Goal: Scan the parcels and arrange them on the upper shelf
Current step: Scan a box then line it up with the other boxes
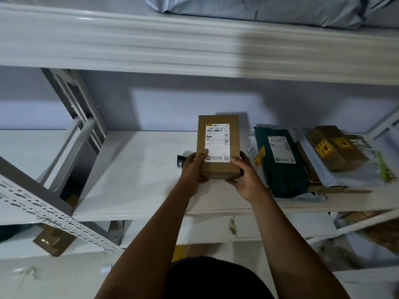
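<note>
I have one brown cardboard box gripped between both hands above the white shelf, label side up. My left hand wraps its near left corner, thumb lying on the lower left edge of the white shipping label; the other fingers curl underneath, out of sight. My right hand clamps the near right corner, thumb on the top face just beside the label, fingers closed under the box's front edge. The box is a plain rectangular carton, matte, with sharp edges; its label carries barcodes and small print.

A black object peeks out from behind my left hand; I cannot tell what it is.

To the right on the same shelf lies a heap: one dark green soft mailer with a white label and a yellow sticker, one smaller cardboard carton tilted, bearing two yellow-and-red stickers, and pale plastic bags beneath them. The green mailer sits near my right hand but apart from the box I hold.

On the upper shelf, one grey plastic bag rests, creased and glossy.
</note>
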The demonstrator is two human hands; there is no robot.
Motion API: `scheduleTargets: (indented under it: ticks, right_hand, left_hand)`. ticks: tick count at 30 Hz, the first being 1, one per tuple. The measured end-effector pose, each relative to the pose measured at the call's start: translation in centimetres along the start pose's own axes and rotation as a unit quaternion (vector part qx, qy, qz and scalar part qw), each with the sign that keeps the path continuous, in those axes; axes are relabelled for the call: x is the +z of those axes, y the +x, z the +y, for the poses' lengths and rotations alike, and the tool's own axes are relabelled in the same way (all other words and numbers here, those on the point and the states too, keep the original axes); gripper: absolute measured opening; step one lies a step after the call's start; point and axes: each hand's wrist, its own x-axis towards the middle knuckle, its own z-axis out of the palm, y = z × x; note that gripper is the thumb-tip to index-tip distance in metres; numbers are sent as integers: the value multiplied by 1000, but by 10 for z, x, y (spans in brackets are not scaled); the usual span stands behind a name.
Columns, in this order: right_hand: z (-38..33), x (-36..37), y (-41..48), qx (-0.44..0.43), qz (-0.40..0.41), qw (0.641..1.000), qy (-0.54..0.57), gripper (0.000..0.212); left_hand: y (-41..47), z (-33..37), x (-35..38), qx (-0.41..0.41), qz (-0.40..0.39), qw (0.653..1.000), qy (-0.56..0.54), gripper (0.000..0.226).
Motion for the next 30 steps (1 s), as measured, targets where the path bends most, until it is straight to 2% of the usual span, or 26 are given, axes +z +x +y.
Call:
scheduleTargets:
  ticks: [1,3,4,5,6,8,9,11,15,19,21,26,30]
  right_hand:
    - [4,-2,0,-5,-1,1000,6,70]
    - [8,-5,-3,-15,12,1000,17,56]
    - [9,-6,-4,-12,23,999,24,49]
    - [11,-8,-5,-5,33,999,32,45]
    - [13,-11,-6,1,42,998,36,45]
    - [16,-16,-7,7,58,998,32,50]
    - [17,-18,-7,9,67,997,27,48]
    - [21,-23,-5,9,81,997,12,40]
    - [26,-27,-4,21,85,996,-6,45]
    - [29,-29,-1,21,90,996,-7,44]
    - [31,-30,2,22,96,995,-1,42]
    - [35,-26,8,36,112,993,1,53]
    - [41,-21,13,39,121,991,28,43]
  left_hand:
    - [0,-2,-1,-3,5,1000,-1,66]
    - [5,-10,-5,-16,31,999,-5,79]
    - [8,-15,-9,-13,60,997,41,84]
    - [8,-18,-13,3,103,985,137,80]
    - [10,-26,-19,22,147,955,256,68]
    - [7,-41,-31,18,197,865,461,56]
    - [1,-46,-34,9,194,838,509,58]
    - [2,-60,-39,20,172,819,547,58]
    - [8,-58,-35,37,145,842,518,52]
    - [14,-49,-36,12,136,869,476,72]
    - [14,-47,-41,-4,138,879,456,60]
    - [18,-26,-47,-26,126,938,321,17]
    - [13,10,-36,-27,54,974,220,21]
